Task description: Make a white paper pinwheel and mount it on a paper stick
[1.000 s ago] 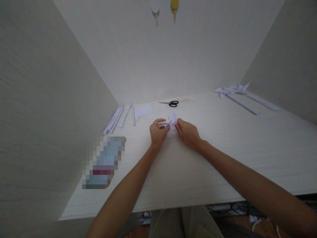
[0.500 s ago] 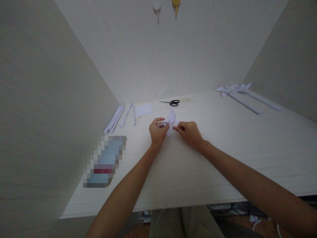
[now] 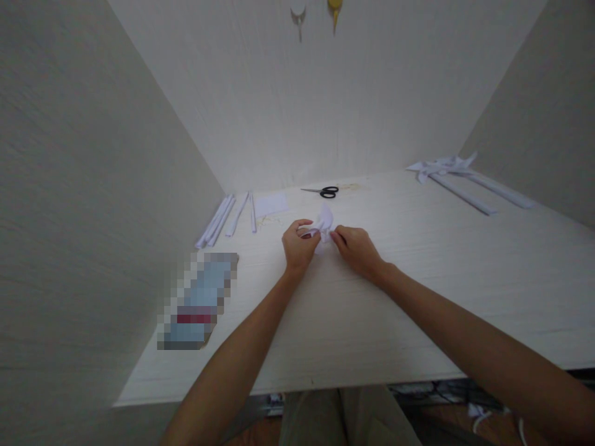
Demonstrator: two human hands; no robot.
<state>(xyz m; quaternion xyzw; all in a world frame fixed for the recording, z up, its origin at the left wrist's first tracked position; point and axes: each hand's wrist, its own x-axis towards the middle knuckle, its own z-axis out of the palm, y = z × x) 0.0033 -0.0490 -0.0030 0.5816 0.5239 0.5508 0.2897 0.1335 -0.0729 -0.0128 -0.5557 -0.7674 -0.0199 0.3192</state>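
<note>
A folded white paper piece [image 3: 326, 217], with curled parts like a pinwheel, is held up between my two hands over the table. My left hand [image 3: 300, 248] is closed on its left side, thumb and fingers pinching near the middle. From the right, my right hand [image 3: 356, 248] pinches an edge or tip of the same paper between thumb and forefinger. Its exact folds are partly hidden by my fingers. Beyond the paper lie scissors [image 3: 323, 192] with black handles, their blades pointing left.
Rolled white paper sticks [image 3: 216, 221] and a flat paper sheet [image 3: 272, 204] lie at the back left. Finished-looking paper pinwheels [image 3: 441, 166] with paper sticks [image 3: 465, 194] rest at the back right. A blurred-out, phone-like object [image 3: 199, 300] lies at left. Walls enclose the white table [image 3: 418, 322].
My right fingers have shifted slightly along the paper's right side and sit closer in. The whole view has moved a little; the left hand keeps its grip.
</note>
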